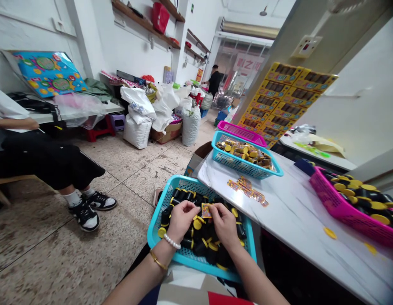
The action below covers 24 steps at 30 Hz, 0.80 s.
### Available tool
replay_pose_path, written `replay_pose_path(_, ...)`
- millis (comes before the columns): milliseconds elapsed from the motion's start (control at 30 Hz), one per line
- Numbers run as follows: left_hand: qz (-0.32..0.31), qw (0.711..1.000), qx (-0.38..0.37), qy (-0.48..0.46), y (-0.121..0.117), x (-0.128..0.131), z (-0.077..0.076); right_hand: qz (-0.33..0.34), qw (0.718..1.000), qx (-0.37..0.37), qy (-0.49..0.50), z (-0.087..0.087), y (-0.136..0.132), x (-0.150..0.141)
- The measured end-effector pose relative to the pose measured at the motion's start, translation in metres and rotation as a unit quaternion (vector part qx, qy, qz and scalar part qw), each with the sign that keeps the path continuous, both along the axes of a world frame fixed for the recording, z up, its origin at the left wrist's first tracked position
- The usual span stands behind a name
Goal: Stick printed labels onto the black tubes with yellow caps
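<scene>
My right hand (pixel 226 224) pinches the right edge of a small yellow printed sticker (pixel 206 210). My left hand (pixel 182 218), with a pearl bracelet and a gold bangle at the wrist, is closed in a pinch at the sticker's left edge; what lies between its fingertips is too small to make out. Both hands are above a blue plastic basket (pixel 154 224) at my lap. Black cylindrical containers with yellow lids (pixel 201 246) fill it, lying in all directions. More printed stickers (pixel 247 189) lie on the white marbled table (pixel 298 203) to the right.
On the table, another blue basket (pixel 247 169) holds containers with printed wraps. A pink basket (pixel 336 201) of black containers stands at right, near a loose yellow lid (pixel 330 233). Yellow boxes (pixel 279 97) are stacked behind. A seated person's shoes (pixel 85 214) are at left; white sacks (pixel 137 127) stand beyond.
</scene>
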State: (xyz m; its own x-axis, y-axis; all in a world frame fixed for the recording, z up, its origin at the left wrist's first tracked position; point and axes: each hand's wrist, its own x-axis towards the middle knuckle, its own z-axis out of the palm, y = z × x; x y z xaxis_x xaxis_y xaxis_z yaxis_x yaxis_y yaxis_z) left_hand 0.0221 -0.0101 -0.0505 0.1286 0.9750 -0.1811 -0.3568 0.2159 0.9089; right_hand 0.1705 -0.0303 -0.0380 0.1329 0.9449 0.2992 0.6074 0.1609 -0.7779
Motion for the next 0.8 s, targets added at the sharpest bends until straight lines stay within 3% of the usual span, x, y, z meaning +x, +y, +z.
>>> replay_pose_path(200,-0.084,0.996,0.011,0.002,-0.008,0.004,0.003,-0.004,1.000,0.014,0.017,-0.002,-0.002,-0.001)
replay_pose_path(333,-0.009,0.997,0.055,0.060,-0.005,0.002,0.001,-0.010,1.000,0.003,0.025,-0.003,0.000,-0.001)
replay_pose_path(467,0.020,0.994,0.068,0.080,-0.001,-0.002,0.001,0.001,0.999,-0.012,0.037,-0.001,0.000,0.000)
replay_pose_path(633,0.080,0.983,0.105,0.131,-0.007,0.001,0.007,-0.008,1.000,0.026,-0.007,0.002,-0.004,-0.005)
replay_pose_path(800,0.059,0.989,0.085,0.109,0.003,0.014,-0.017,-0.023,0.995,0.096,-0.018,-0.018,0.004,-0.008)
